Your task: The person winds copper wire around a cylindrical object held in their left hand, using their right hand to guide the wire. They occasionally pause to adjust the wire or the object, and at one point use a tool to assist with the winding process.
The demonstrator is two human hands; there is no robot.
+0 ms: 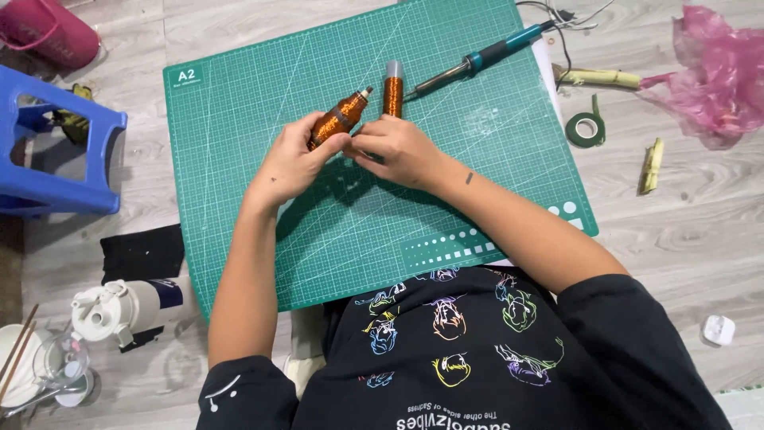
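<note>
My left hand (290,163) grips a spool wound with glittery copper-coloured wire (340,117), tilted up to the right over the green cutting mat (239,119). My right hand (395,150) meets it at the spool's lower end, fingers pinched together; what they pinch is hidden. A second copper-coloured spool (393,89) stands upright on the mat just beyond my right hand. A teal-handled soldering iron (477,60) lies on the mat's far right part, its tip pointing toward that spool.
A blue plastic stool (56,151) stands at left, with a dark red bag (48,28) behind it. A white bottle (119,306) and a glass (60,362) sit near left. Right of the mat lie a green tape roll (586,127), pale stalk pieces (651,166) and a pink plastic bag (716,72).
</note>
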